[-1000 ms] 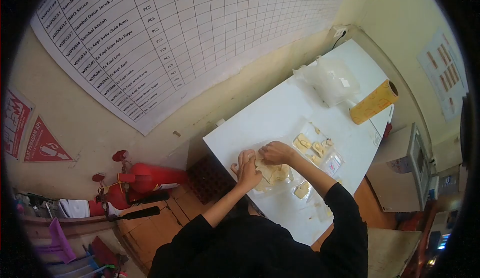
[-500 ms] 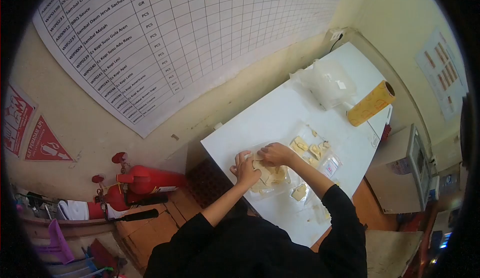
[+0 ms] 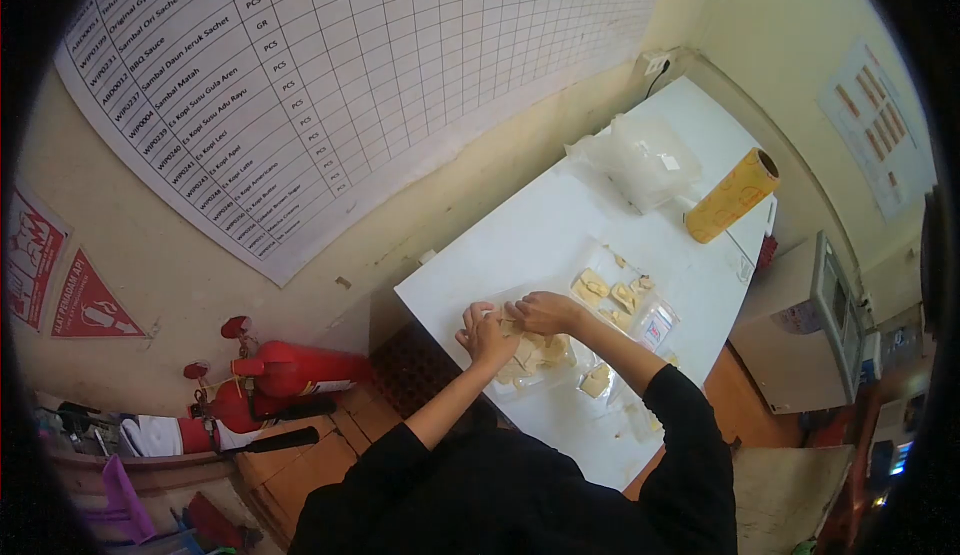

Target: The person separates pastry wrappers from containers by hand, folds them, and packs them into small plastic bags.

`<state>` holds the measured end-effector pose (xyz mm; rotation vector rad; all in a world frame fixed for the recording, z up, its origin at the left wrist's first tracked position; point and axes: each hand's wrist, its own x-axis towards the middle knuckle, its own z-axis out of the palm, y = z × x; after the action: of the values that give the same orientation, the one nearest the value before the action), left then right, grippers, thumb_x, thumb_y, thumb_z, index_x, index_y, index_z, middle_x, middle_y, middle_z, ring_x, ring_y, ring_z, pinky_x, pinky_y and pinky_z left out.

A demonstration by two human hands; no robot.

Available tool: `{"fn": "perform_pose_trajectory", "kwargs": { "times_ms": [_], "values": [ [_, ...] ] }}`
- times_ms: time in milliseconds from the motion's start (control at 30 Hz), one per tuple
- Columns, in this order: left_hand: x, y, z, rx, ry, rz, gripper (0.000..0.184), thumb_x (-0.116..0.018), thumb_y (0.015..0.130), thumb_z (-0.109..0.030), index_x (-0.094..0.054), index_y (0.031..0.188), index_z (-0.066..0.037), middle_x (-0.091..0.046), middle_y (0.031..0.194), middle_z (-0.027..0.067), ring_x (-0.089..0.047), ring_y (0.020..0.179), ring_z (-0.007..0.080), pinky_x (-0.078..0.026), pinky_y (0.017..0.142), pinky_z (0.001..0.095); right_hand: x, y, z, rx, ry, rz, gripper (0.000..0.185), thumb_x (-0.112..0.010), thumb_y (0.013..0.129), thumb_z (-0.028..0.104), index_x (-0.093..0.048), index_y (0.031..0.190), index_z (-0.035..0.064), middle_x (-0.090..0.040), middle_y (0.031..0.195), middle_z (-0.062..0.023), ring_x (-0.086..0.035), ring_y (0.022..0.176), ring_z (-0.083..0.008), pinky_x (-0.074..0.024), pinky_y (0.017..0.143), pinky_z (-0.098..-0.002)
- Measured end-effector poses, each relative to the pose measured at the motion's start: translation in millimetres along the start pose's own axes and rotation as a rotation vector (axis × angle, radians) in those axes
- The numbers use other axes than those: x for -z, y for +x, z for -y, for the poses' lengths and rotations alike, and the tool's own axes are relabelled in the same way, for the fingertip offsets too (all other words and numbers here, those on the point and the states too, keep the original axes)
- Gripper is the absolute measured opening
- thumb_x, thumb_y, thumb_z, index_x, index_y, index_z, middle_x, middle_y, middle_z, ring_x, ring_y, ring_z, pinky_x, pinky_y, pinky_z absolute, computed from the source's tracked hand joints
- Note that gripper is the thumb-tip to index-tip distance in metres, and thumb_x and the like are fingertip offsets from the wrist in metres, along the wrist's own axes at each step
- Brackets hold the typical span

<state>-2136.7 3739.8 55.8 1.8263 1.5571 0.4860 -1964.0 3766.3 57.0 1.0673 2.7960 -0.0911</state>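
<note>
A clear plastic container (image 3: 560, 367) of pale yellow pieces (image 3: 530, 355) stands near the left end of the white table. Both hands are over its far left part, close together. My left hand (image 3: 485, 337) has bent fingers at the container's left edge; what they hold, if anything, is hidden. Just to the right, my right hand (image 3: 545, 312) is closed above the pieces, its fingertips pointing toward the left hand; its grip is too small to make out. More yellow pieces (image 3: 592, 286) lie in clear plastic to the right, beside a labelled clear pack (image 3: 656, 326).
On the white table (image 3: 480, 273) are a plastic bag (image 3: 650, 163) and a yellow roll (image 3: 732, 196) farther back. Red fire extinguishers (image 3: 300, 368) and a dark red crate (image 3: 412, 375) stand at the left. A light cabinet (image 3: 800, 320) is beyond the right edge.
The view has shifted slightly, so the table appears a little farther left. Both hands remain close together at the container, with only small finger movements.
</note>
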Motion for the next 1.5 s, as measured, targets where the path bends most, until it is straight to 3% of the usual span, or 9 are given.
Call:
{"fn": "perform_pose_trajectory", "kwargs": {
  "times_ms": [100, 233, 300, 467, 733, 900, 1167, 1367, 1500],
  "values": [
    [0, 0, 0, -0.005, 0.046, 0.003, 0.035, -0.071, 0.067, -0.025, -0.065, 0.097, -0.009, -0.043, 0.118, 0.0051, -0.033, 0.121, 0.0244, -0.029, 0.089, 0.0489, -1, 2, -4, 0.064, 0.029, -0.039, 0.036, -0.057, 0.079, 0.022, -0.051, 0.102, -0.0048, -0.063, 0.076, -0.0141, -0.065, 0.072, -0.0312, -0.0514, 0.066, -0.0383],
    [1, 1, -3, 0.021, -0.010, 0.024, 0.029, -0.066, 0.061, -0.014, -0.065, 0.089, -0.008, -0.041, 0.119, 0.0032, -0.030, 0.122, 0.0241, -0.027, 0.089, 0.0442, 17, 15, 4, -0.151, 0.162, 0.069, 0.026, -0.060, 0.076, 0.024, -0.058, 0.085, 0.0004, -0.065, 0.074, -0.0156, -0.066, 0.071, -0.0318, -0.0524, 0.064, -0.0405],
    [1, 4, -3, 0.059, 0.058, 0.077, 0.038, -0.072, 0.067, -0.029, -0.065, 0.099, -0.009, -0.042, 0.120, 0.0039, -0.032, 0.122, 0.0229, -0.028, 0.092, 0.0501, 28, 19, 5, -0.220, 0.141, 0.120, 0.021, -0.061, 0.074, 0.024, -0.063, 0.075, 0.0033, -0.067, 0.074, -0.0158, -0.067, 0.071, -0.0313, -0.0533, 0.064, -0.0406],
    [0, 11, -9, 0.123, 0.065, 0.118, 0.041, -0.071, 0.068, -0.031, -0.064, 0.102, -0.008, -0.041, 0.121, 0.0040, -0.031, 0.123, 0.0224, -0.027, 0.094, 0.0507, 20, 26, 3, -0.217, 0.094, 0.167, 0.022, -0.063, 0.070, 0.026, -0.063, 0.071, 0.0037, -0.067, 0.075, -0.0156, -0.067, 0.071, -0.0319, -0.0534, 0.064, -0.0405],
    [-4, 12, -2, 0.120, 0.120, 0.140, 0.039, -0.070, 0.069, -0.030, -0.062, 0.101, -0.009, -0.040, 0.121, 0.0052, -0.030, 0.123, 0.0235, -0.025, 0.094, 0.0520, 4, 11, -4, -0.155, 0.138, -0.008, 0.024, -0.061, 0.073, 0.027, -0.061, 0.078, 0.0040, -0.065, 0.073, -0.0136, -0.066, 0.070, -0.0314, -0.0524, 0.064, -0.0420],
    [-2, 7, 1, 0.059, 0.001, 0.086, 0.036, -0.063, 0.063, -0.016, -0.062, 0.098, -0.013, -0.043, 0.118, 0.0050, -0.031, 0.121, 0.0241, -0.024, 0.093, 0.0503, 9, 1, -6, -0.186, 0.186, -0.044, 0.025, -0.061, 0.077, 0.030, -0.060, 0.081, 0.0052, -0.064, 0.076, -0.0130, -0.065, 0.072, -0.0319, -0.0515, 0.065, -0.0423],
    [-4, 4, 7, -0.033, -0.027, 0.004, 0.041, -0.063, 0.059, -0.012, -0.063, 0.100, -0.013, -0.045, 0.117, 0.0034, -0.034, 0.120, 0.0247, -0.024, 0.092, 0.0492, 10, -12, -5, -0.270, 0.366, -0.088, 0.025, -0.057, 0.080, 0.027, -0.064, 0.093, 0.0072, -0.064, 0.086, -0.0117, -0.063, 0.078, -0.0319, -0.0502, 0.070, -0.0436],
    [-2, 2, 9, -0.066, -0.053, 0.002, 0.044, -0.063, 0.060, -0.011, -0.063, 0.103, -0.013, -0.045, 0.118, 0.0032, -0.034, 0.121, 0.0247, -0.025, 0.092, 0.0480, 4, -8, 14, -0.393, 0.213, -0.208, 0.029, -0.063, 0.079, 0.033, -0.062, 0.084, 0.0049, -0.063, 0.081, -0.0135, -0.064, 0.077, -0.0312, -0.0507, 0.069, -0.0426],
    [-3, 2, 9, -0.056, -0.053, 0.006, 0.043, -0.063, 0.060, -0.011, -0.063, 0.103, -0.012, -0.045, 0.119, 0.0032, -0.034, 0.121, 0.0242, -0.025, 0.092, 0.0470, -13, -6, 9, -0.309, 0.145, -0.239, 0.028, -0.063, 0.079, 0.034, -0.062, 0.081, 0.0056, -0.063, 0.080, -0.0130, -0.065, 0.074, -0.0305, -0.0507, 0.067, -0.0417]
  ]
}}
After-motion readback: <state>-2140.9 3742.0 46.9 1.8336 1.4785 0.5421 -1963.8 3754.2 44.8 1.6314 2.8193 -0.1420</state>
